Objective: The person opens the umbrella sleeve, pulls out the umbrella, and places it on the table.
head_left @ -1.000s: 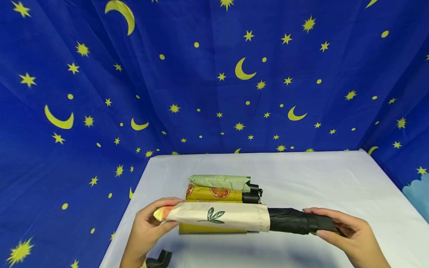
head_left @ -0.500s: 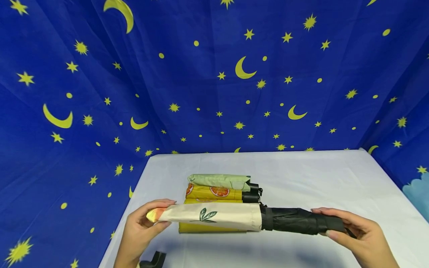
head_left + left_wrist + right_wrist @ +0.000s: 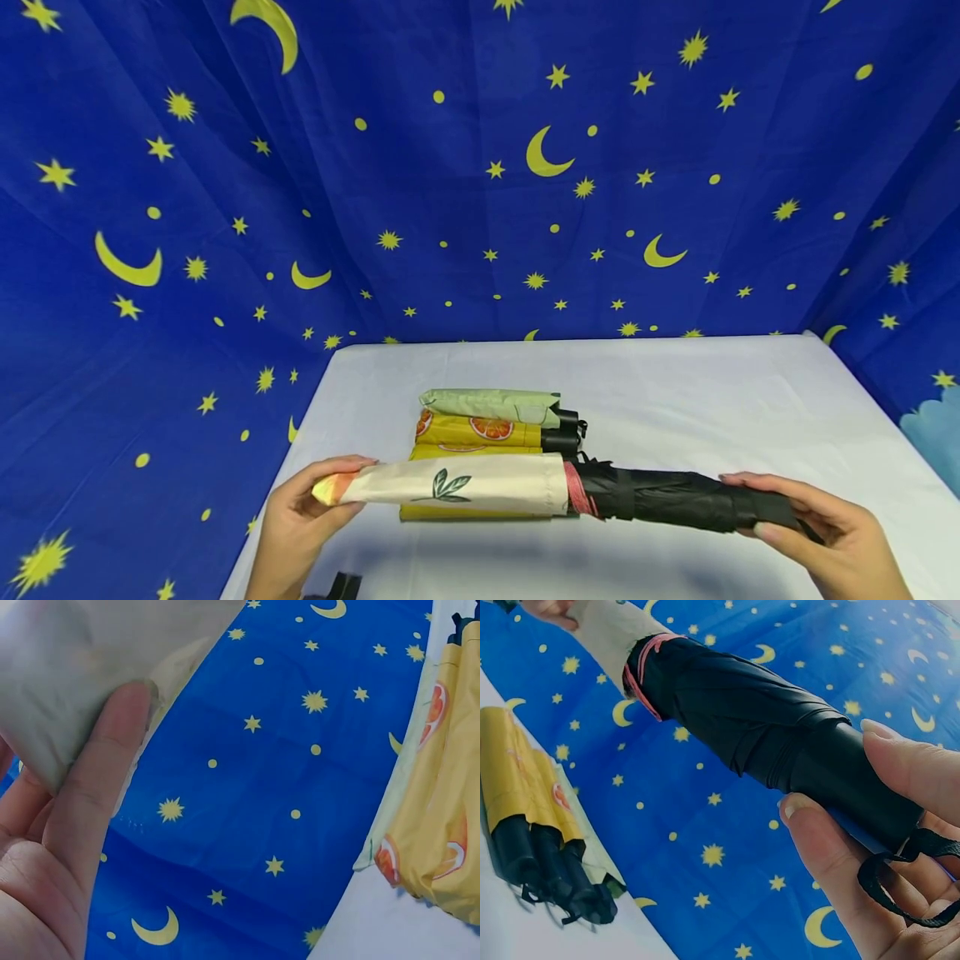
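A folded umbrella with a black canopy and black handle sticks partway out of a cream sleeve printed with green leaves. Red-pink edging shows on the canopy at the sleeve's mouth. My left hand pinches the sleeve's closed end, which is orange and yellow, between thumb and fingers. At the other side my right hand grips the handle, and a black wrist strap loops beside those fingers in the right wrist view. The umbrella and sleeve are held level above the table, overlapping the umbrellas behind in the head view.
Behind lie covered umbrellas side by side on the white table: a pale green one, a yellow one with orange-slice print, and another yellow one partly hidden. Their black handles point right. A blue star-and-moon curtain surrounds the table.
The hands have moved apart, left hand leftward and right hand rightward. More of the black umbrella is out of the sleeve, and its red-pink edging has come into view.
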### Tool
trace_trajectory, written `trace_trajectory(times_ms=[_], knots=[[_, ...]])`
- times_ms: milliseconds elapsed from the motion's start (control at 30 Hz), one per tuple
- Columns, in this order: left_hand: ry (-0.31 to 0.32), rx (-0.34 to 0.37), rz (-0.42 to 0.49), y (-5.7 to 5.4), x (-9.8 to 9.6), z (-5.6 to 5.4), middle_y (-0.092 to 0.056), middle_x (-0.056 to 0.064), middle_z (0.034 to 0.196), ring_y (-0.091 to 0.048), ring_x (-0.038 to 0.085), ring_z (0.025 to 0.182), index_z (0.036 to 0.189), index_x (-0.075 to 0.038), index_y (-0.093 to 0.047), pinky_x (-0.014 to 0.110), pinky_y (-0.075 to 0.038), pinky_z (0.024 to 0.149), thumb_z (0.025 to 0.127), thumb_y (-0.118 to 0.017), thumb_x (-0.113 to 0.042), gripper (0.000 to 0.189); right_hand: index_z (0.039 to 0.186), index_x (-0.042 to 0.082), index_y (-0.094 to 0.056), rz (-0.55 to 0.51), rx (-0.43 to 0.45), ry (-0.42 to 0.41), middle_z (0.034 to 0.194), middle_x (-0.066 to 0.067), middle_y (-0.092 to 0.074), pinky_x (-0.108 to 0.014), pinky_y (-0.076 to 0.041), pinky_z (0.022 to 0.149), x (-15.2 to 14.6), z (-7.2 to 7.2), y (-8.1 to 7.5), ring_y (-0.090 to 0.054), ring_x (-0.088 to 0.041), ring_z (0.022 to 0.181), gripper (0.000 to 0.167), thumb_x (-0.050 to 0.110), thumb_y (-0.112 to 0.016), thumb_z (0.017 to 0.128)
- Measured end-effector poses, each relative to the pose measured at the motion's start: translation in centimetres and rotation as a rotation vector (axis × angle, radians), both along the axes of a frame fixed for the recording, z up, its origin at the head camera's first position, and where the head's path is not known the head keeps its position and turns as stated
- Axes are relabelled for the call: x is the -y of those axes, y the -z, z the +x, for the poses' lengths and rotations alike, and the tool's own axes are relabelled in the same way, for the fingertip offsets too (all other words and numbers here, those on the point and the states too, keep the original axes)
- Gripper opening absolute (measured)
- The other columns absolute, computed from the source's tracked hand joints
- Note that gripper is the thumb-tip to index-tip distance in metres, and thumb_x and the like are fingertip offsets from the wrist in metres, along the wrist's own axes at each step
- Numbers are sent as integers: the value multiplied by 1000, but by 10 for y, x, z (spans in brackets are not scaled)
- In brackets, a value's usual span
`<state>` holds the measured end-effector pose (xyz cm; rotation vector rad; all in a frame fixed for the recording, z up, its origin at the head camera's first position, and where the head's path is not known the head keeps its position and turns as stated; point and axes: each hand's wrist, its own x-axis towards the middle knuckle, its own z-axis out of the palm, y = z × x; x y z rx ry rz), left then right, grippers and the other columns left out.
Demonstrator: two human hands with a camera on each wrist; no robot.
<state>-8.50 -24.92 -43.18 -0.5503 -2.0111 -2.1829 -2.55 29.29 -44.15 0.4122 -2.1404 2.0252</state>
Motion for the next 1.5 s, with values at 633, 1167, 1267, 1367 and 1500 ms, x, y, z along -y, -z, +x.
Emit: trace_trajectory(times_ms=[633, 1167, 1267, 1367, 1500], knots=[[-100, 52, -1, 10, 13, 8, -72, 10, 120, -68, 27, 113, 125, 25, -51, 33, -58, 90, 90, -60, 23, 36, 139, -14, -51, 122, 78, 157, 124, 3, -71, -45, -60, 72, -39, 18, 30, -72, -13, 102, 46, -19, -59, 94], [-89, 148, -92, 43, 30, 15, -72, 15, 120, -70, 23, 111, 128, 16, -57, 35, -59, 86, 92, -68, 11, 38, 145, -18, -38, -159, -26, -193, 142, -7, -60, -48, -55, 86, -69, 28, 78, -64, -20, 122, 60, -39, -29, 90], [-109, 181, -130, 52, 33, 16, -72, 15, 120, -70, 21, 109, 128, 16, -57, 33, -60, 84, 92, -70, 8, 39, 146, -15, -39, -166, -1, -209, 143, -6, -60, -48, -55, 87, -72, 29, 86, -65, -20, 121, 60, -37, -29, 91], [-109, 185, -127, 63, 34, 18, -72, 17, 119, -71, 21, 107, 128, 19, -56, 32, -60, 84, 91, -69, 10, 39, 145, -10, -46, -118, 78, -107, 137, -1, -64, -48, -56, 84, -71, 33, 92, -68, -17, 115, 54, -30, -37, 96], [-137, 225, -105, 73, 34, 22, -72, 16, 117, -71, 21, 105, 127, 20, -56, 32, -60, 83, 90, -71, 10, 42, 141, -6, -54, -50, 199, 21, 129, 6, -68, -48, -58, 80, -68, 36, 98, -70, -13, 108, 44, -18, -49, 99]])
